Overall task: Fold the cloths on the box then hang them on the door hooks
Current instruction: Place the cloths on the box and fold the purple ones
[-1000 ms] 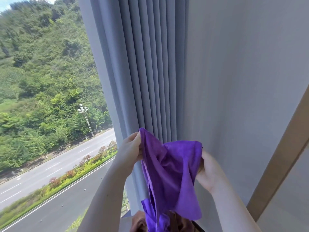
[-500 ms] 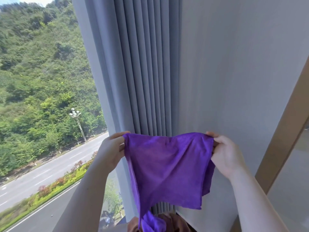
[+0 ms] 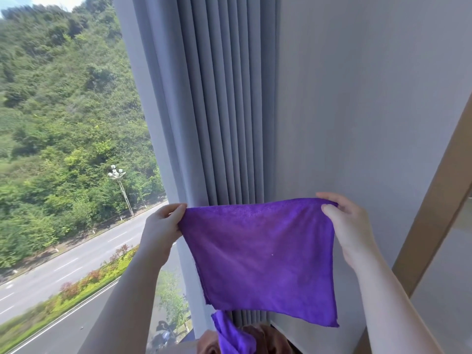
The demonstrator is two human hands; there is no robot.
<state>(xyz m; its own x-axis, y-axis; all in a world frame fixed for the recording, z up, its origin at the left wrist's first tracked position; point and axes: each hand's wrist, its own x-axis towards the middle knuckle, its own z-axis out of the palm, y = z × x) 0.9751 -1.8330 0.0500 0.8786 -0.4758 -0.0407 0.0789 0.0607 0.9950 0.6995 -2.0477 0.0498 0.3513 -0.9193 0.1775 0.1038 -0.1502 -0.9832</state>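
Observation:
A purple cloth [image 3: 260, 256] hangs spread flat in the air in front of me. My left hand [image 3: 163, 228] pinches its top left corner and my right hand [image 3: 347, 226] pinches its top right corner, pulling the top edge taut. Below it, at the bottom edge of the view, another purple cloth [image 3: 232, 335] lies crumpled on a brown cloth [image 3: 268, 339]. The box under them is barely visible, and no door hooks are in view.
A pleated grey curtain [image 3: 224, 111] hangs straight ahead beside a large window [image 3: 71, 149] on the left. A plain grey wall [image 3: 357, 111] fills the right, with a tan wooden frame [image 3: 439, 208] at the far right.
The cloth was bunched between my hands a second ago. My hands have moved apart and up, and the cloth now hangs stretched out flat.

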